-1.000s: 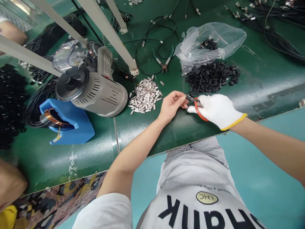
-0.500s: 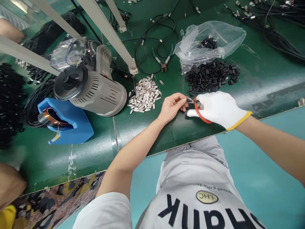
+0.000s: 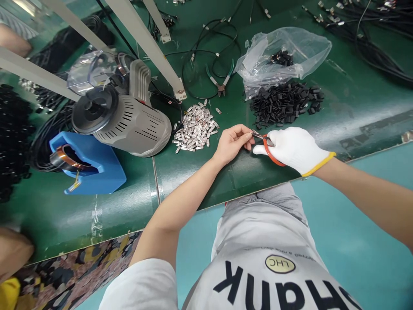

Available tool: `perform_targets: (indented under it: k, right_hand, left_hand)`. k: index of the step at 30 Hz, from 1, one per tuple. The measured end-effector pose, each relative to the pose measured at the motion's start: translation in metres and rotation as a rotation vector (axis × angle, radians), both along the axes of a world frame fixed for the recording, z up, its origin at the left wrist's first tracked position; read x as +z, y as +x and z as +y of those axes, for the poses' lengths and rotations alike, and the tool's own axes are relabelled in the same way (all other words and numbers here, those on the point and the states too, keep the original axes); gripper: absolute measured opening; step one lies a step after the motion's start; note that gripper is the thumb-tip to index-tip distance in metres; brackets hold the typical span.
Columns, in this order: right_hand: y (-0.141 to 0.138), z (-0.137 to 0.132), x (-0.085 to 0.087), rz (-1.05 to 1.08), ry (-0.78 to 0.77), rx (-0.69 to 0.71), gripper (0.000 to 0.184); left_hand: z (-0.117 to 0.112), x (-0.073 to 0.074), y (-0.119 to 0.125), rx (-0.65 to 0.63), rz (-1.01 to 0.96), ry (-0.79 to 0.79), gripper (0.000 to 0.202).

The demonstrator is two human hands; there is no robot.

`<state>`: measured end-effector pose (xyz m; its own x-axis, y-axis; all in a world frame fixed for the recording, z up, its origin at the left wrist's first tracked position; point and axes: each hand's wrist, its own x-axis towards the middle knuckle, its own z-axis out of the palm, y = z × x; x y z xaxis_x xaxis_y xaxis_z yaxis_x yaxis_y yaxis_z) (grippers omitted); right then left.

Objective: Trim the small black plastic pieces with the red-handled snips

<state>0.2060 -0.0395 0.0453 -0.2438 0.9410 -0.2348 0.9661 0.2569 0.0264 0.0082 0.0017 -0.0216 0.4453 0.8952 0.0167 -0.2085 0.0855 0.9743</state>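
My bare left hand (image 3: 232, 143) pinches a small part at its fingertips, too small to name. My right hand (image 3: 295, 148), in a white glove with a yellow cuff, grips red-handled pliers (image 3: 270, 150) whose jaws meet the pinched part. Both hands rest near the front edge of the green table (image 3: 129, 206). A pile of small silver metal shells (image 3: 195, 127) lies just left of my left hand. A heap of small black parts (image 3: 285, 103) lies behind my hands.
A grey machine (image 3: 125, 118) with a round black head lies at the left, beside a blue tape holder (image 3: 93, 165). A clear plastic bag (image 3: 284, 54), green-handled pliers (image 3: 221, 79) and black cables (image 3: 371, 34) lie at the back. Another person's arm (image 3: 13, 254) shows lower left.
Both hands stay together at the same spot, shifting only slightly. The view has drifted a little; nothing was picked up or let go.
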Motion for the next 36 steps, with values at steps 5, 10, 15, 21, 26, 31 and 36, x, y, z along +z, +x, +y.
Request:
perform_targets:
  k: [5,10,15,21,26,31,36]
  right_hand:
    - [0.0014,-0.0038,-0.0010,-0.009,0.067,-0.022,0.079]
    - [0.0049,-0.0023,0.0025,0.014,0.136,0.036,0.073]
    - [0.0042,0.0011,0.0040,0.043,0.081,0.056,0.070]
    - [0.0061,0.0050,-0.0018,0.029,0.058,0.071,0.073]
    - [0.0057,0.0041,-0.0044,0.019,0.037,0.038,0.076]
    - [0.0007,0.0007,-0.0007,0.022,-0.012,0.019,0.077]
    - [0.0053,-0.0025,0.0020,-0.040,0.068,0.009,0.077]
  left_hand:
    - [-0.0008,0.0003,0.0006,0.004,-0.006,0.019,0.047]
    - [-0.0014,0.0014,-0.0003,-0.009,0.002,0.010,0.047]
    - [0.0010,0.0007,-0.0035,-0.054,0.010,0.011,0.044]
    - [0.0037,-0.0012,-0.0056,-0.067,-0.014,0.006,0.043]
    - [0.0022,-0.0009,-0.0032,-0.045,0.007,0.010,0.046]
    - [-0.0005,-0.0002,-0.0008,-0.017,0.006,0.023,0.046]
    - [-0.0007,-0.0021,-0.0005,-0.019,0.012,0.074,0.043]
